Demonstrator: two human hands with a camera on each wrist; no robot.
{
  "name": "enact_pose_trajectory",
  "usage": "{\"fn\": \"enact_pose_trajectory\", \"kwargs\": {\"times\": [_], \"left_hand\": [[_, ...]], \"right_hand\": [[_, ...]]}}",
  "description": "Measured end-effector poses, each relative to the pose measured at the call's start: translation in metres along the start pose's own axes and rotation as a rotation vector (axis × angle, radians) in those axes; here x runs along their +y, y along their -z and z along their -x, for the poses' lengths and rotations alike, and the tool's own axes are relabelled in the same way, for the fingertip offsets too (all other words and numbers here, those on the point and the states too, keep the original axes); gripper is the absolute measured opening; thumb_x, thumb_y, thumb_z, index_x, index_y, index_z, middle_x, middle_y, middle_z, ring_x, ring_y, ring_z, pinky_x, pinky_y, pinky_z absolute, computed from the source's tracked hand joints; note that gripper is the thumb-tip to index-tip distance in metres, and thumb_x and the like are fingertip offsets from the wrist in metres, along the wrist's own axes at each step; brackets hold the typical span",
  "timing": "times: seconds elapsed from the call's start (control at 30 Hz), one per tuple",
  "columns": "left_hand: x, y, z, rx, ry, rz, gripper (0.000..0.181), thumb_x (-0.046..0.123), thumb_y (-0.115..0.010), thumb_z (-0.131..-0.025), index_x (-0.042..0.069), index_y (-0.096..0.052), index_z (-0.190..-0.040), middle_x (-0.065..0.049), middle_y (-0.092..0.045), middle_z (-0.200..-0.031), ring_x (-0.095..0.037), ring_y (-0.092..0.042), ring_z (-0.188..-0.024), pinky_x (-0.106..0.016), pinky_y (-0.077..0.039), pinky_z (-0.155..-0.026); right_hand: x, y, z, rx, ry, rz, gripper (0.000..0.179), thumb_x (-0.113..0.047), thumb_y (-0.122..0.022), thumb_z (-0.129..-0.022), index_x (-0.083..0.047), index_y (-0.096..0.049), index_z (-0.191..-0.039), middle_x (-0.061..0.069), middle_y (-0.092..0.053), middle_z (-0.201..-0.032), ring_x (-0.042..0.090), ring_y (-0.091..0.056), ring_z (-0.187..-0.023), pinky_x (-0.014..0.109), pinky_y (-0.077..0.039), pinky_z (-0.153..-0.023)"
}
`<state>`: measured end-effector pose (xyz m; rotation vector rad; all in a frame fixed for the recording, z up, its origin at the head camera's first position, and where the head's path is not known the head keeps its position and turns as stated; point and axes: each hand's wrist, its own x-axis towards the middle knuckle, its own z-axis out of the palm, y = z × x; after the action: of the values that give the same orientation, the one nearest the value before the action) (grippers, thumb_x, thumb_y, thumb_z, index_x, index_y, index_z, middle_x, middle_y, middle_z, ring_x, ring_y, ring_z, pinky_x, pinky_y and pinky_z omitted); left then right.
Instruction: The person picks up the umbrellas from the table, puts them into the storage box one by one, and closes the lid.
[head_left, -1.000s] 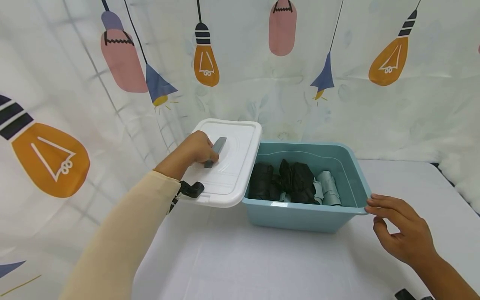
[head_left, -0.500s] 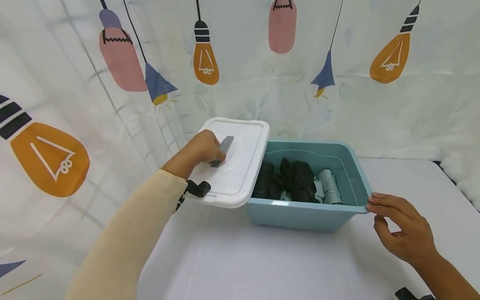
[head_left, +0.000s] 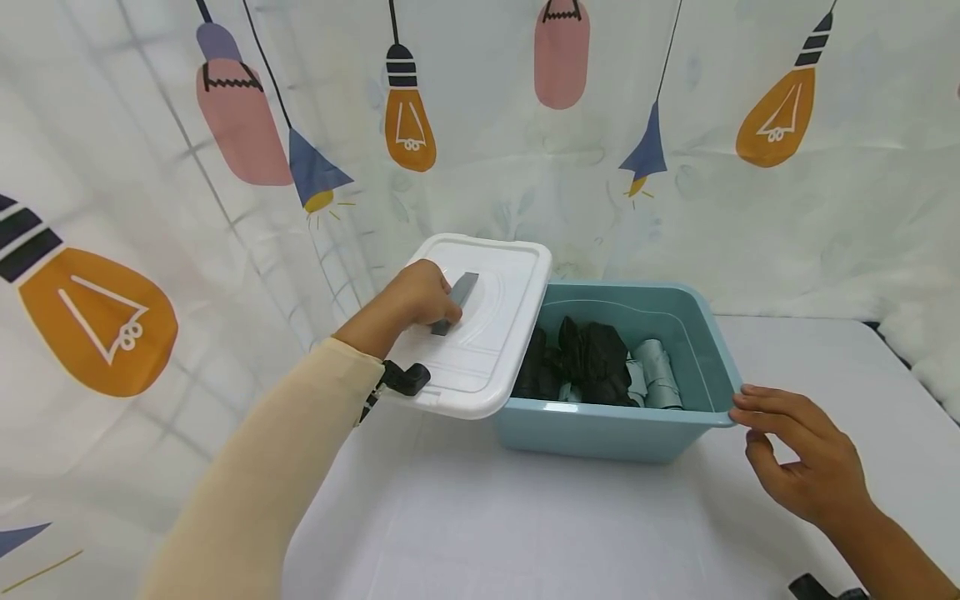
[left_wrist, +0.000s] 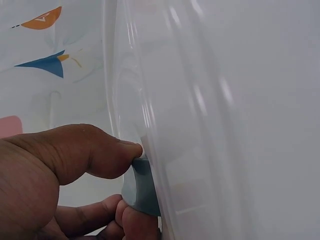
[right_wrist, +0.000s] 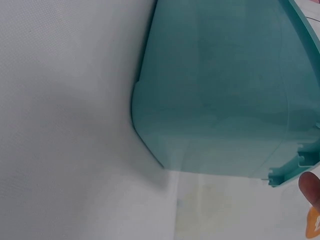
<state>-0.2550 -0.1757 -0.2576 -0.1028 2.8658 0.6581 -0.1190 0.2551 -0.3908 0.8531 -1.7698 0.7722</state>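
Observation:
My left hand (head_left: 422,296) grips the grey handle (head_left: 459,302) of a white lid (head_left: 495,333). Tilted, the lid covers the left end of a teal storage box (head_left: 600,432); whether it touches the rim, I cannot tell. In the left wrist view, thumb and fingers close around the handle (left_wrist: 142,187). Inside the box lie black bundles (head_left: 600,358) and a rolled pale teal item (head_left: 660,375); the lid hides some of the left one. My right hand (head_left: 813,454) touches the front right corner of the rim with extended fingertips. The right wrist view shows the box's outer wall (right_wrist: 225,90).
The box stands on a table with a white cloth (head_left: 540,517). Behind it hangs a curtain (head_left: 480,192) printed with lamps and bulbs. A white fluffy thing (head_left: 926,350) lies at the right edge.
My left hand has moved the lid to the right, over more of the box's left end. My right hand stays at the rim corner.

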Motion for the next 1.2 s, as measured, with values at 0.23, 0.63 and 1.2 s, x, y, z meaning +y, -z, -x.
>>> {"fn": "enact_pose_trajectory", "kwargs": {"times": [0.23, 0.63, 1.2], "left_hand": [[0.005, -0.003, 0.0, -0.004, -0.035, -0.015, 0.031, 0.015, -0.083, -0.081, 0.0, -0.063, -0.1, -0.012, -0.061, -0.104, -0.028, -0.058, -0.094, -0.037, -0.051, -0.078], [0.014, -0.007, 0.002, -0.023, -0.06, -0.019, 0.03, 0.016, -0.081, -0.082, 0.001, -0.064, -0.103, -0.011, -0.061, -0.109, -0.028, -0.057, -0.095, -0.038, -0.051, -0.078], [0.033, -0.015, 0.0, -0.041, -0.09, -0.032, 0.041, 0.016, -0.083, -0.081, 0.0, -0.068, -0.116, -0.01, -0.065, -0.117, -0.027, -0.06, -0.102, -0.038, -0.053, -0.086]], "right_hand": [[0.0, 0.001, 0.0, -0.005, -0.006, 0.008, 0.036, -0.017, -0.051, -0.095, 0.007, -0.074, -0.082, 0.018, -0.071, -0.091, 0.005, -0.064, -0.116, 0.014, -0.043, -0.1], [0.005, 0.001, 0.005, -0.012, 0.0, -0.007, 0.036, -0.017, -0.052, -0.096, 0.007, -0.075, -0.084, 0.019, -0.071, -0.092, 0.009, -0.065, -0.115, 0.014, -0.044, -0.1], [0.007, 0.002, 0.008, -0.01, 0.003, -0.003, 0.035, -0.017, -0.052, -0.096, 0.006, -0.076, -0.085, 0.018, -0.072, -0.094, 0.011, -0.066, -0.113, 0.015, -0.044, -0.101]]}}
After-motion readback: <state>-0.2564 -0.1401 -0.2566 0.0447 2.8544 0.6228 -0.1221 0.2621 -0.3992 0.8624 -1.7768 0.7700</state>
